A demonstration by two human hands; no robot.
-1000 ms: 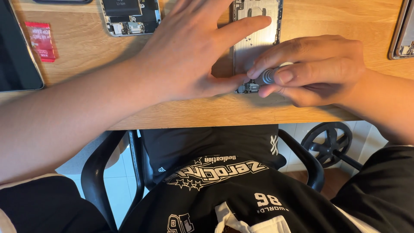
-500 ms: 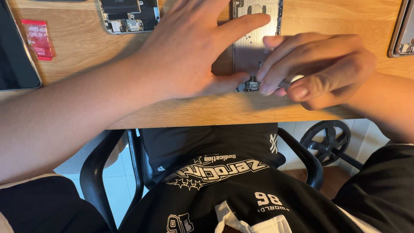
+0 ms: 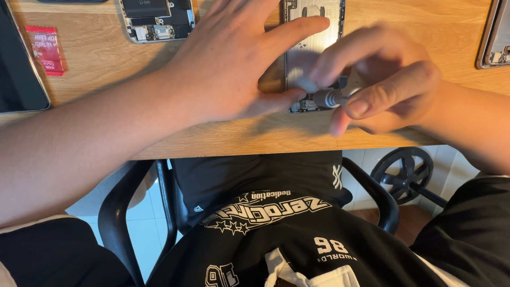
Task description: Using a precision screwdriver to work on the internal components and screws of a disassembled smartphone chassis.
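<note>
Phone chassis, opened, silver, lies on wooden desk near front edge, btwn both hands. Head view: left hand spread flat, palm down, thumb and index pinning chassis; not gripping. Right hand closed on small screwdriver, grey knurled grip pinched in fingers, tip at chassis lower end. 2nd opened phone w/ battery at upper left; red packet beside dark tablet far left.
</note>
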